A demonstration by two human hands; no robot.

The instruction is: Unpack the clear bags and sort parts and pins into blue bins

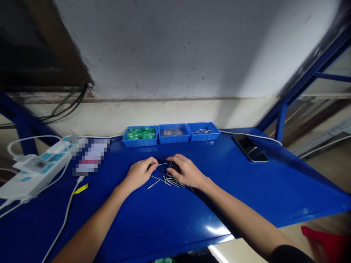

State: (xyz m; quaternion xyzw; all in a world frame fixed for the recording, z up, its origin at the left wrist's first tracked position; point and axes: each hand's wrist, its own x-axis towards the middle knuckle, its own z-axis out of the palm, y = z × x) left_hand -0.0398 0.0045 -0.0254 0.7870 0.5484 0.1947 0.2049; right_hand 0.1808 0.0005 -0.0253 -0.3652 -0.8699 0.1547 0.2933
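Note:
Between thumb and forefinger, my left hand (141, 173) pinches a thin metal blind rivet (162, 164) that points right. My right hand (188, 171) curls over a small dark block (175, 167), thumb on the near side and fingers on the far side. Most of that block is hidden under the palm, so its exact kind does not show. Loose blind rivets (172, 181) lie in a pile just below the right hand, and a couple more (153, 183) are scattered toward the left hand.
Three blue bins line the back of the blue table (153, 223): one with green packets (141, 133), one with clear bags (174, 132), one with rivets (203, 130). A phone (251, 148) lies right. A power strip (33, 171) and white cables (65, 219) occupy the left.

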